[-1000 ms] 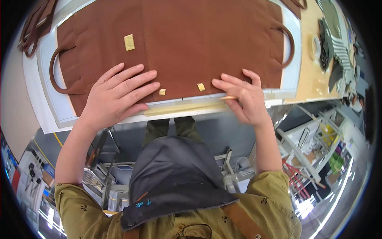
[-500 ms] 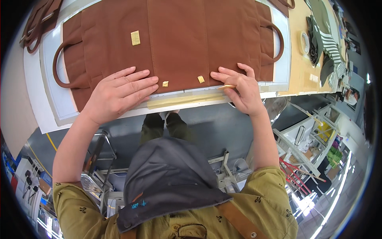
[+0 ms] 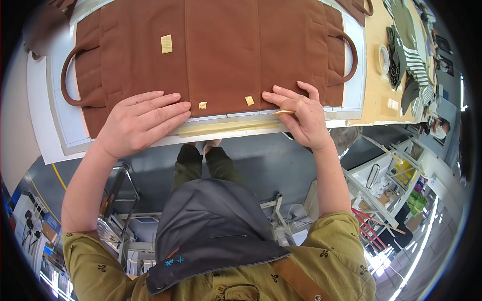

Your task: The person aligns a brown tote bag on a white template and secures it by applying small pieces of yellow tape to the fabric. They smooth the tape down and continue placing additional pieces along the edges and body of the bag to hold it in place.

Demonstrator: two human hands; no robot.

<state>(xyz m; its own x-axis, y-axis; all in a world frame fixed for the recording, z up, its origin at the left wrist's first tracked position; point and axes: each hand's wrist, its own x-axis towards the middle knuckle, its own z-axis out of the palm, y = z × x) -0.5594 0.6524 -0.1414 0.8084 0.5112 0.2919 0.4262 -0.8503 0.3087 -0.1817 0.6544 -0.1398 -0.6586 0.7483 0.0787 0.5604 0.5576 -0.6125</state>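
A large brown piece of sewn fabric (image 3: 223, 60) lies flat on the table, with a looped strap at each side. My left hand (image 3: 138, 123) rests on its near left part, palm down with fingers stretched out. At the near right edge, my right hand (image 3: 301, 115) presses fingertips on the fabric. A small pale yellow piece, apparently tape (image 3: 282, 112), is pinched near its thumb and index finger. Between my hands, two short bits of yellow tape, a left one (image 3: 203, 105) and a right one (image 3: 249, 101), sit close to the fabric's near edge.
A longer yellow tape strip (image 3: 228, 127) runs along the white board (image 3: 55, 145) under the fabric. Another tape piece (image 3: 166, 43) is on the fabric's upper left. At right are a tape roll (image 3: 382, 58) and striped cloth (image 3: 415, 62). Something blurred (image 3: 47, 30) covers the upper left.
The whole view has shifted slightly, so fabric and hands appear a little further left. Both hands keep nearly the same pose on the fabric. A blurred brownish shape now shows at upper left.
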